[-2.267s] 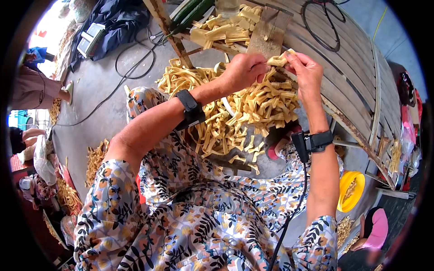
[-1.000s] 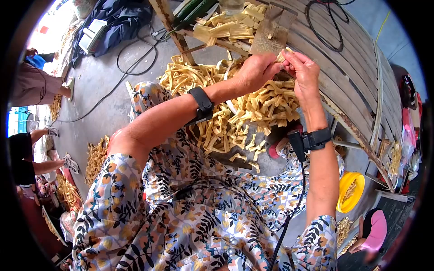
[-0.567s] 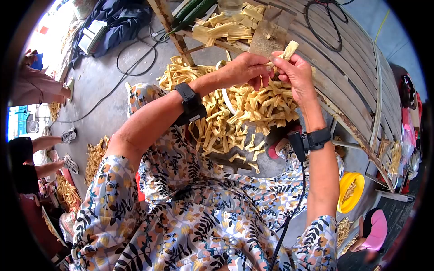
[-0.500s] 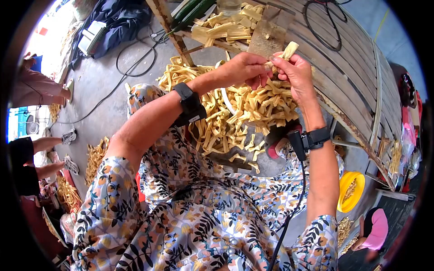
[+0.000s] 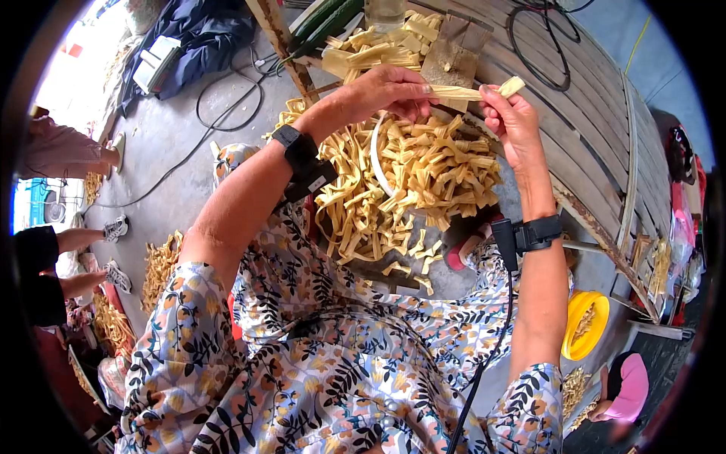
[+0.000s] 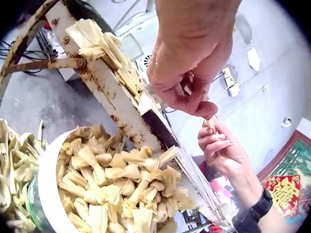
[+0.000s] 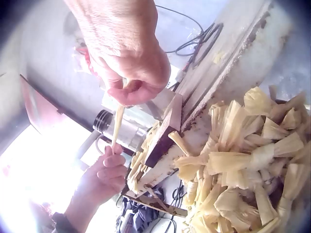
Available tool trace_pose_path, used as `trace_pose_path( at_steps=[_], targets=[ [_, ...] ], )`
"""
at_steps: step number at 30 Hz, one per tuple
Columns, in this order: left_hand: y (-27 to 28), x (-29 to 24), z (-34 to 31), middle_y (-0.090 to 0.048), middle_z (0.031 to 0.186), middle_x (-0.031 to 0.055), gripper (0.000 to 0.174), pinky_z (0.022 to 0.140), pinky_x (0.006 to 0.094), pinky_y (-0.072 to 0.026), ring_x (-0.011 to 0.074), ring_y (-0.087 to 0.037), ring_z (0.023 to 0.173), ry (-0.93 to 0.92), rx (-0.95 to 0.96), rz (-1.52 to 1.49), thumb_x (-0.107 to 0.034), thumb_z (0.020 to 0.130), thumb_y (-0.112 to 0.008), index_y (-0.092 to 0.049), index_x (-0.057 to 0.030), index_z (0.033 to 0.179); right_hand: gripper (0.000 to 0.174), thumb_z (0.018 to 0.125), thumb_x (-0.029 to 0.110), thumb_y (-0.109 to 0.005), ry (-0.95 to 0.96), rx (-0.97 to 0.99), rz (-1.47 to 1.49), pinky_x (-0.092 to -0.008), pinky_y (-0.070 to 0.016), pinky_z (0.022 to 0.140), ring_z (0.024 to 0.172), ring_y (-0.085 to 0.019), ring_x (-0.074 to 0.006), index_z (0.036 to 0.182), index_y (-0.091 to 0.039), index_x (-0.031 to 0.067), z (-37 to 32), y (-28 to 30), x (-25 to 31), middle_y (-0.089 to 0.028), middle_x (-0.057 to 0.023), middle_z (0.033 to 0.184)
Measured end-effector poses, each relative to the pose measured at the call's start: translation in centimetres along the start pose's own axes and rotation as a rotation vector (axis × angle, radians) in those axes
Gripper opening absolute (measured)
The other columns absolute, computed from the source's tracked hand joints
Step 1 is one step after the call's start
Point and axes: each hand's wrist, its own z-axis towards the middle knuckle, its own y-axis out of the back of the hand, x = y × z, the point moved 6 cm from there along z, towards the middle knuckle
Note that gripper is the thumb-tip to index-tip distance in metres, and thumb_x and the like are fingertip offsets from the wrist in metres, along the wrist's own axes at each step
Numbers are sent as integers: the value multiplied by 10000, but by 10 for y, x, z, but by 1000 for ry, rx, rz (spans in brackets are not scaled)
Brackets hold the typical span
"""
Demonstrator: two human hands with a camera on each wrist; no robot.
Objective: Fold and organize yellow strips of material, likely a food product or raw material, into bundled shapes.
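A pale yellow strip (image 5: 456, 92), which looks like tofu skin, stretches between my two hands above the wooden table's edge. My left hand (image 5: 395, 89) pinches one end between thumb and fingers. The other end is pinched by my right hand (image 5: 516, 119), and a wider folded tail sticks out past the thumb. In the right wrist view the strip (image 7: 117, 125) runs narrow and taut from hand to hand. Below both hands, knotted yellow pieces (image 5: 439, 166) heap up in a white-rimmed bucket (image 6: 47, 177). Loose strips (image 6: 17, 174) lie beside it.
A slatted table (image 5: 586, 136) with a rusty edge stands ahead, bearing a small board (image 5: 452, 64), flat yellow pieces (image 5: 378, 54), a clear jar (image 5: 386, 13) and a black cable (image 5: 556, 76). A yellow bucket (image 5: 572, 344) sits at right. Another person's legs (image 5: 79, 238) show at left.
My hands were close together over a bunched, folded strip. They have now drawn apart, the left moving left and up, the right moving slightly right, and the strip is pulled out between them.
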Motion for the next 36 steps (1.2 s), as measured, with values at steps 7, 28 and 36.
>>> trace_pose_path(
  at_steps=[7, 28, 36],
  targets=[
    [27, -17, 31, -562, 641, 12, 200, 504, 186, -431, 64, -530, 553, -142, -287, 162, -168, 867, -520, -576, -9, 761, 177, 761, 120, -657, 100, -113, 107, -150, -480, 504, 571, -538, -37, 896, -591, 27, 31, 0, -2, -589, -17, 721],
    [50, -9, 78, -552, 590, 13, 220, 457, 199, -416, 63, -501, 493, -231, -519, 203, -147, 846, -533, -570, 2, 689, 162, 764, 94, -648, 171, -217, 262, -172, -437, 460, 545, -510, -70, 865, -573, -8, 81, 4, -6, -569, -43, 706],
    [50, -10, 78, -555, 585, 16, 209, 444, 201, -410, 63, -501, 483, -240, -529, 243, -137, 839, -537, -576, 4, 689, 151, 759, 79, -646, 157, -228, 280, -178, -428, 451, 538, -505, -73, 860, -574, -7, 84, 7, -10, -563, -39, 695]
  ],
)
